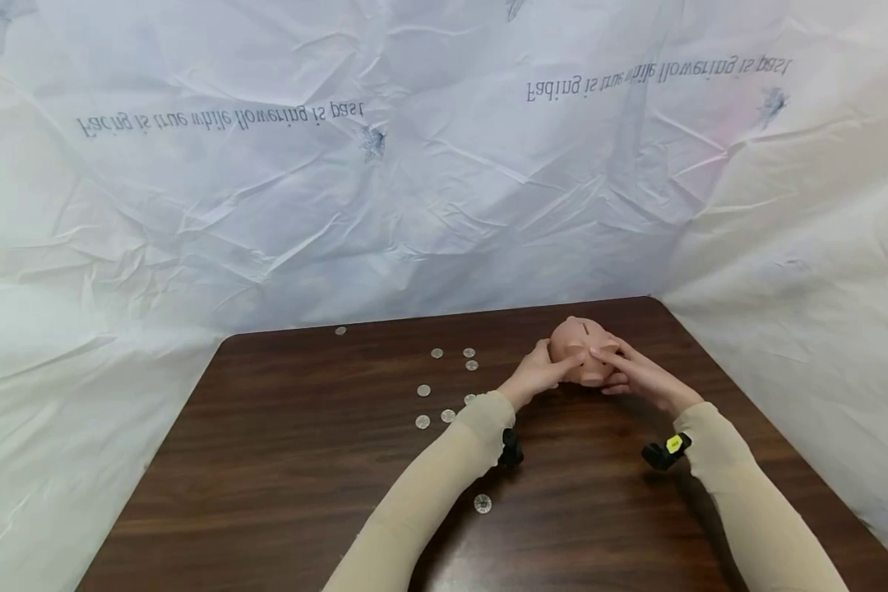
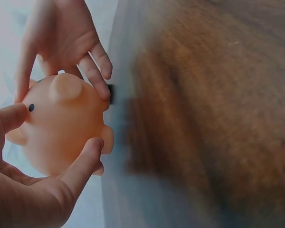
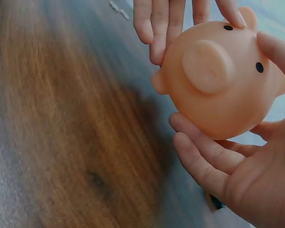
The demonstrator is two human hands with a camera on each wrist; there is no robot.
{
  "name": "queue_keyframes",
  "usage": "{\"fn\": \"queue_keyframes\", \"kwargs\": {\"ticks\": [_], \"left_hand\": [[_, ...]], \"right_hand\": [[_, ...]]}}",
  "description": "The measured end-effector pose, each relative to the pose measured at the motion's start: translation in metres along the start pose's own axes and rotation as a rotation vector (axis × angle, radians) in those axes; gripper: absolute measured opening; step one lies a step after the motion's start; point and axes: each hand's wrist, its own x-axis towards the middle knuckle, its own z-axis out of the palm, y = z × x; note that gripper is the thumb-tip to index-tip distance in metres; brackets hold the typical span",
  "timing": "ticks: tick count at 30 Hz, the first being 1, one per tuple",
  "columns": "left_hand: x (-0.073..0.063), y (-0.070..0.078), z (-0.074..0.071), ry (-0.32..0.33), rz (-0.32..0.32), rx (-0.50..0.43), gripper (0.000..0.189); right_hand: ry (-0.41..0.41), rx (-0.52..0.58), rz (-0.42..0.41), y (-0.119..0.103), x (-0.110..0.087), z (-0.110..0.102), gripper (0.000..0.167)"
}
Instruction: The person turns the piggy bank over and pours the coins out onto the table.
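A pink piggy bank (image 1: 579, 333) with a slot in its back is held between both hands at the far right of the table, its snout toward me. My left hand (image 1: 536, 374) grips its left side, the thumb by the face. From the other side my right hand (image 1: 647, 381) holds it, thumb near an eye. In the right wrist view the piggy bank (image 3: 213, 90) shows two black eyes and a round snout, with fingers curved about the body. The left wrist view shows its feet (image 2: 107, 139) off to one side; whether they touch the table I cannot tell.
Several silvery coins lie on the dark wooden table (image 1: 281, 460), among them a coin (image 1: 424, 390) left of my left forearm. One coin (image 1: 483, 503) lies between the forearms, another coin (image 1: 340, 330) at the back edge. White printed sheeting (image 1: 444, 205) hangs behind and beside the table.
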Motion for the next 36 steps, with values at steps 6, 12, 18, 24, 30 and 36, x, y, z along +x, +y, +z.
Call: {"fn": "queue_keyframes", "kwargs": {"ticks": [6,12,18,24,30,36], "left_hand": [[0.0019,-0.0055,0.0026,0.002,-0.01,0.003,0.086],[0.0042,-0.0054,0.0035,0.01,-0.018,0.006,0.087],[0.0009,-0.0025,0.0029,0.019,-0.03,0.015,0.085],[-0.0019,0.0021,0.002,0.033,-0.043,0.028,0.082],[0.0008,0.0032,0.0021,0.044,-0.057,0.036,0.082],[0.0061,0.0015,0.002,0.053,-0.062,0.017,0.081]], "right_hand": [[0.002,0.0,0.029,0.0065,0.0014,-0.0006,0.08],[-0.002,0.027,0.029,0.0065,0.0007,-0.0005,0.064],[-0.008,0.039,0.052,0.0051,0.0009,0.0007,0.068],[-0.018,0.046,0.069,0.0038,0.0017,0.0011,0.073],[-0.018,0.045,0.073,0.003,0.0041,-0.0002,0.072],[-0.01,0.047,0.071,0.0032,0.0076,-0.0009,0.073]]}}
